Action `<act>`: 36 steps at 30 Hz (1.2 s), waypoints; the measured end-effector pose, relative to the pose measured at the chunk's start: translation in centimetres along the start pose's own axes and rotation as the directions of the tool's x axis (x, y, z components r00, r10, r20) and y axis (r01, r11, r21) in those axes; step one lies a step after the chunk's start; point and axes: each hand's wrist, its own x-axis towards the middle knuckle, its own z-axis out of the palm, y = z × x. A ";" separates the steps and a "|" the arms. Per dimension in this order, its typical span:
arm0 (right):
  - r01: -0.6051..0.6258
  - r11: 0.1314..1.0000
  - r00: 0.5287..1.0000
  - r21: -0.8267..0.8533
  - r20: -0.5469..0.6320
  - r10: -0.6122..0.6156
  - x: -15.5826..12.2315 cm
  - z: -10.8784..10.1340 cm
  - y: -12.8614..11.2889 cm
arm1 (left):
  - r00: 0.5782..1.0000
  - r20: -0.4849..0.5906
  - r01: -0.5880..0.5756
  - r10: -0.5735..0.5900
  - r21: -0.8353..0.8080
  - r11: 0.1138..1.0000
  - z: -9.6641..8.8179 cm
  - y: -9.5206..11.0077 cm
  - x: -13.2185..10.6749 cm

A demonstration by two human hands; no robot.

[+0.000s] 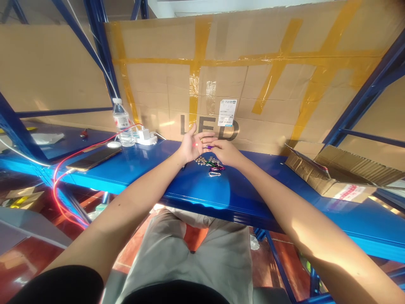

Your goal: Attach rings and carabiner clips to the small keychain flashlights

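Observation:
My left hand (192, 145) is raised palm-up over the blue shelf (152, 169), fingers spread, with a small red dot of light on the palm. My right hand (224, 153) is beside it, fingers pinched on a small purple object (209, 147) whose tip points at the left palm. Under both hands lies a small pile of little metal pieces (204, 161) and coloured carabiner-like clips (216, 169), purple, green and silver.
A water bottle (122, 122), a white charger plug (144, 136) and a phone (94, 159) on a red cable (63, 169) lie at the left. An open cardboard box (335, 175) sits at the right. A taped cardboard wall (253, 76) stands behind.

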 end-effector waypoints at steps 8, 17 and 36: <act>-0.010 1.000 1.000 -0.004 -0.022 0.010 0.5 -0.2 1.2 | 0.997 -0.022 -0.059 0.079 0.471 0.880 0.1 0.0 0.2; -0.104 0.993 0.994 0.050 -0.016 0.105 0.5 -0.3 2.7 | 0.981 -0.025 -0.106 0.193 0.764 0.637 0.0 -0.6 0.3; -0.162 0.984 0.985 -0.068 -0.063 0.158 1.8 0.0 7.2 | 0.965 -0.057 0.086 0.256 0.991 -0.103 -3.3 -0.6 0.6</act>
